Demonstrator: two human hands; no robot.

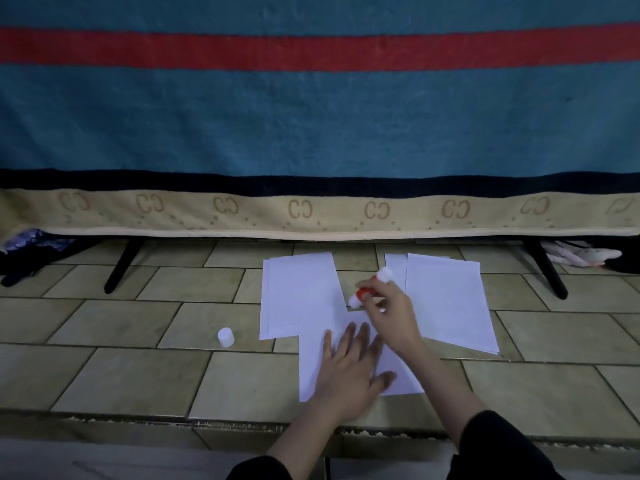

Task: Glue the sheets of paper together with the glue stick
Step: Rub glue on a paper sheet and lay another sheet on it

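A white sheet of paper (313, 355) lies on the tiled floor in front of me. My left hand (349, 365) presses flat on it, fingers spread. My right hand (391, 315) holds a red and white glue stick (367, 291), tilted, with its lower tip touching the sheet's far edge. A stack of white sheets (298, 292) lies beyond on the left, partly under the near sheet. Another stack of white sheets (448, 301) lies to the right. The glue stick's white cap (225, 337) stands on the floor to the left.
A blue, red and beige blanket (311, 133) hangs over a low piece of furniture with black legs (121, 268) just beyond the papers. Dark clothes (24, 258) lie far left, a light cloth (581, 256) far right. A step edge (138, 419) runs near me.
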